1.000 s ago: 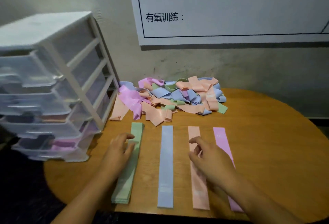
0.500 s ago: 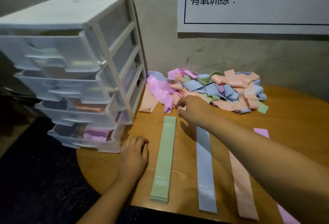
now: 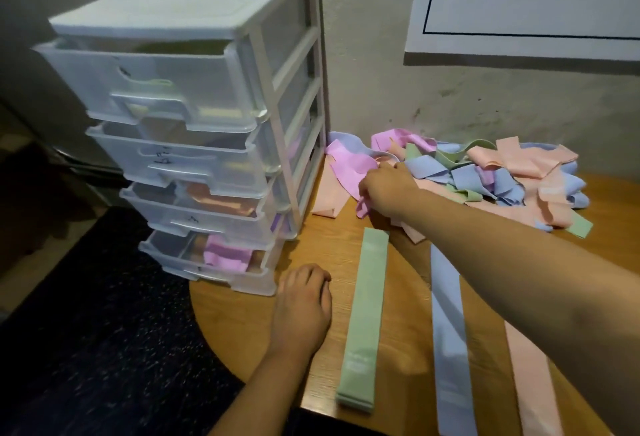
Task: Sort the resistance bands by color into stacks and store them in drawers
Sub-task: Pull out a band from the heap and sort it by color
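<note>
the wooden table [image 3: 408, 227] carries everything: a white drawer unit [image 3: 194, 116] with 4 clear drawers at its left edge, all 4 pulled partly out, with peach and pink bands showing in the lower 2 and something pale green in the top one. against the wall lies the tangled pile of bands [image 3: 491, 175], pink, blue, green and peach mixed. nearer the person, 3 flat stacks run side by side: the green stack [image 3: 363, 317], the blue stack [image 3: 448, 342] and the peach stack [image 3: 533, 376]; any pink stack is hidden by the forearm.

the right hand [image 3: 388, 189] reaches across to the pile's left end, fingers closed on a pink band [image 3: 346, 168]. the left hand [image 3: 304, 307] rests flat and empty on the table, just left of the green stack.

to do this step well, i would lift the pink band up and free before carrying it, since neighbours overlap it and could drag along. keep the forearm high so it doesn't skew the 3 stacks, then lay the band flat and square.
</note>
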